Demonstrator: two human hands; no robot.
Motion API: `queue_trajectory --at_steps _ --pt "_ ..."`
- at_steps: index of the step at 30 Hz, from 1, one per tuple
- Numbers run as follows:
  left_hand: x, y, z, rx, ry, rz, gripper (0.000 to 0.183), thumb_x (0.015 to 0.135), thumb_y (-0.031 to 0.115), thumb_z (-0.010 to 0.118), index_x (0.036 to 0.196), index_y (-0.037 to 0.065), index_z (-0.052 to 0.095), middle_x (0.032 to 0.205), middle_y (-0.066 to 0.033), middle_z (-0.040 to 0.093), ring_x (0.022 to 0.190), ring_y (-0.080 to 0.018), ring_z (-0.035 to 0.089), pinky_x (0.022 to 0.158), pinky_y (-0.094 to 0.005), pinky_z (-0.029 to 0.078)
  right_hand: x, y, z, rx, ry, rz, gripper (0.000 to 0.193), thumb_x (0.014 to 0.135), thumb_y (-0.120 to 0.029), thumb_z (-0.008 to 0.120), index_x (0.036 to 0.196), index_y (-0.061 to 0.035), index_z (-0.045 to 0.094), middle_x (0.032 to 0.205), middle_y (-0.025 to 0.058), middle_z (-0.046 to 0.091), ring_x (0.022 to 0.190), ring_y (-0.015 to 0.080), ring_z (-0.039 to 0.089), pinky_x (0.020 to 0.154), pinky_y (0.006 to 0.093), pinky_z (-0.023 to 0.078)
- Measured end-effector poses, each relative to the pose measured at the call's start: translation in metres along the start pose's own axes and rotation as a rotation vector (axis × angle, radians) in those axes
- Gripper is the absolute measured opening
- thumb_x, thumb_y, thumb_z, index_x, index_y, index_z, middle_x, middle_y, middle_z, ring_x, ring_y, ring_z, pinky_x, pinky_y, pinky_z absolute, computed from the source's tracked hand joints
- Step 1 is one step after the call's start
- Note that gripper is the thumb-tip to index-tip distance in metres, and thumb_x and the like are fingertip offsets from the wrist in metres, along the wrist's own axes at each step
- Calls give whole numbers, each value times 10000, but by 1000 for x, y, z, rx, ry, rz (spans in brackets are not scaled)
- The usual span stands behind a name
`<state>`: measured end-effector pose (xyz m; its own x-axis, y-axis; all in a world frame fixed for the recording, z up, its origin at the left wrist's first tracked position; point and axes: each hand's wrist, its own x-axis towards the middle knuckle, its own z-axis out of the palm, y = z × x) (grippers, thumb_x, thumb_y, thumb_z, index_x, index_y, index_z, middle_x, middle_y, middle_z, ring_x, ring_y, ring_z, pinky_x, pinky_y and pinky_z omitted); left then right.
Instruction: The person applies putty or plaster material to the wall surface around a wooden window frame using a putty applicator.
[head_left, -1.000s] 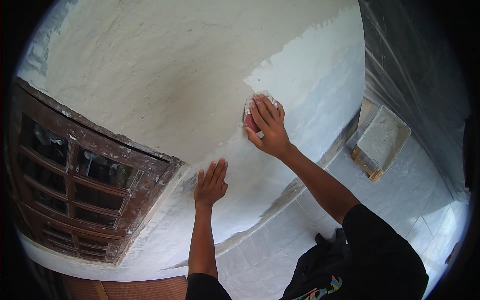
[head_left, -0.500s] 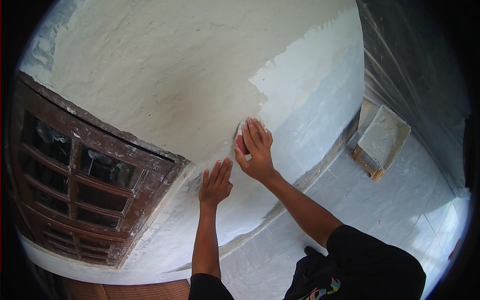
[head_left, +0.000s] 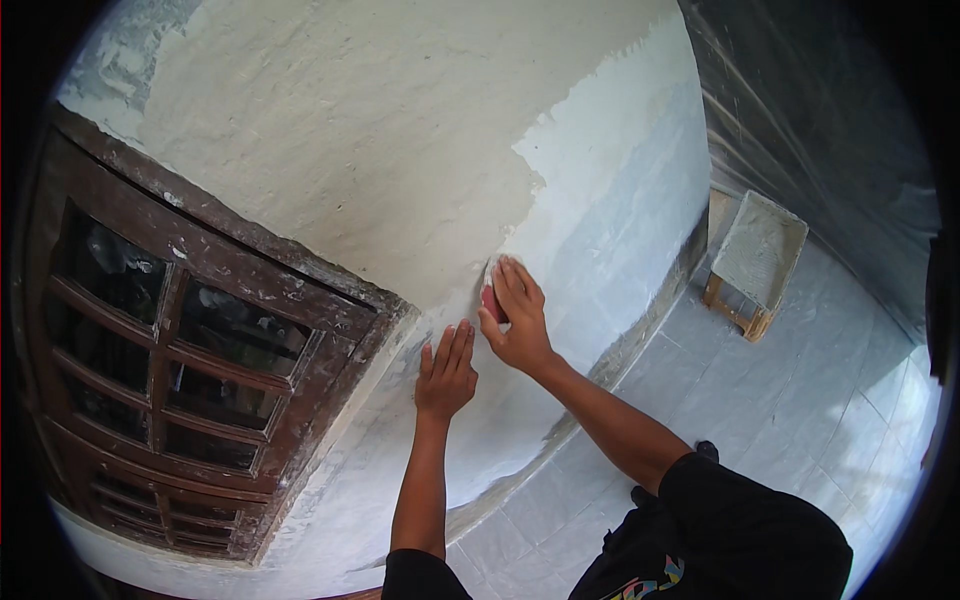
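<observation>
My right hand [head_left: 522, 322] presses a palm-sized red block [head_left: 492, 302], smeared with white, against the plastered wall [head_left: 620, 180]. Its fingers lie over the block's whitened top and hide much of it, so I cannot tell exactly what kind of tool it is. Just left of it, my left hand [head_left: 446, 378] rests flat on the wall with fingers stretched out and nothing held. Both hands are near the lower edge of a damp-looking beige coat [head_left: 380, 150], where it meets paler wall, close to the window frame's corner.
A dark brown wooden window [head_left: 168, 350] with glass panes and white splashes fills the left. At the right, a tray of greyish paste [head_left: 762, 250] sits on a small wooden stand [head_left: 745, 322] over grey floor tiles [head_left: 790, 400]. Plastic sheeting [head_left: 800, 110] hangs behind.
My right hand and the red block have slid slightly down the wall. My left hand has shifted a little lower, still flat. The whole view has turned slightly, showing more of the window.
</observation>
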<state>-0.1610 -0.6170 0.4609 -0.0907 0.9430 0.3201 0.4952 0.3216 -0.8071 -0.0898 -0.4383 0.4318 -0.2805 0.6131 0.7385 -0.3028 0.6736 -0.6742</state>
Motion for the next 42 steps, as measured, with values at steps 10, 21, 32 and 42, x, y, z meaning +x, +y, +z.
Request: queue_trajectory --at_steps 10,21,32,42 --pt "7 5 -3 12 48 16 608 858 290 494 1447 155 564 1619 -1 406 1505 -168 340 1252 -506 82 115 24 -22 -49 332 92 580 878 -97 668 1381 134 495 1441 331 499 1345 490 460 1130 484 381" --pt "7 2 -3 -35 77 7 637 836 264 520 1454 113 550 1606 -22 420 1495 -195 357 1243 -514 132 128 -10 -30 101 412 147 487 898 -100 635 1319 135 560 1391 312 558 1327 469 488 1125 456 394" --pt "-4 -1 6 -78 73 -7 623 846 243 511 1453 104 549 1602 -28 427 1495 -194 363 1243 -510 134 19 -26 -7 30 43 -88 589 869 -168 674 1386 75 529 1460 259 515 1392 419 441 1116 497 328" --pt "-20 2 20 -98 37 -16 605 861 258 495 1445 111 559 1597 -25 435 1488 -194 374 1245 -512 120 1 -35 13 -44 -97 -177 628 875 -260 671 1415 26 523 1500 209 489 1444 372 398 1115 566 262"
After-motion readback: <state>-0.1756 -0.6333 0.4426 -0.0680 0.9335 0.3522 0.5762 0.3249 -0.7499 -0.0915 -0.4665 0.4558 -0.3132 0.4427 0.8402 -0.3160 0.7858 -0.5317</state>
